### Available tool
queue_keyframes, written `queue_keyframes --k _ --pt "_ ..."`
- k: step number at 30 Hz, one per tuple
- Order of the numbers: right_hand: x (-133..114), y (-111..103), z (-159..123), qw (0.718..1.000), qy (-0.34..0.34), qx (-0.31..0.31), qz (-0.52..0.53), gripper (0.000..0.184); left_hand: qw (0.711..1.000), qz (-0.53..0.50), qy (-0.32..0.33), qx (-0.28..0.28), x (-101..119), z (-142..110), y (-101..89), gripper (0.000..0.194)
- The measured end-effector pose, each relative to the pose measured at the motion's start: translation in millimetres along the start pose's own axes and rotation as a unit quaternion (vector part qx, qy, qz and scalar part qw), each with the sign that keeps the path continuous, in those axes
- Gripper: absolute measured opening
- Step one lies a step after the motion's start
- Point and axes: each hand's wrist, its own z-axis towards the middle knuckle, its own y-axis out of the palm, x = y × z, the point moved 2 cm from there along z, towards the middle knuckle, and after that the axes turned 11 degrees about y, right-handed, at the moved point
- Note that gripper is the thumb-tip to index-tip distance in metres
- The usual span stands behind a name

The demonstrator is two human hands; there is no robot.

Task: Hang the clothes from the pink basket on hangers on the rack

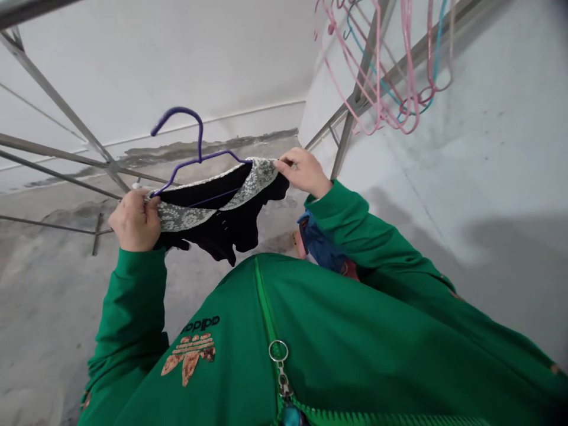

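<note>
A black garment (231, 228) with a white lace neckline hangs on a purple clothes hanger (199, 142) in front of my body. The hanger's hook points up and its shoulders run inside the neck opening. My left hand (136, 220) is closed on the garment's left shoulder, beside the hanger's end. At the other shoulder, my right hand (306, 171) pinches the lace edge between thumb and fingers. The lower part of the garment falls in loose folds, and its full shape is hidden.
Several pink and blue hangers (412, 100) hang from a metal rack at the upper right. Metal rack bars (57, 154) cross the left side. Below my right forearm is a blue cloth item (322, 242), partly hidden. White walls meet a grey concrete floor (39, 284).
</note>
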Motion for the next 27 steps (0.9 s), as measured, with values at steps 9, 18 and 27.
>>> queue_keyframes --k 9,18,27 --pt "10.5 -6.2 7.0 0.993 0.076 0.080 0.042 0.031 1.000 -0.012 0.002 0.017 -2.0 -5.1 -2.4 0.027" --pt "-28.5 -40.5 5.3 0.995 -0.095 -0.005 -0.003 0.042 0.999 -0.023 0.003 0.034 -4.6 -9.1 0.6 0.026" --pt "-100.3 -16.3 11.5 0.973 -0.166 -0.123 0.098 0.034 0.998 -0.049 0.028 -0.002 18.5 1.4 5.0 0.032"
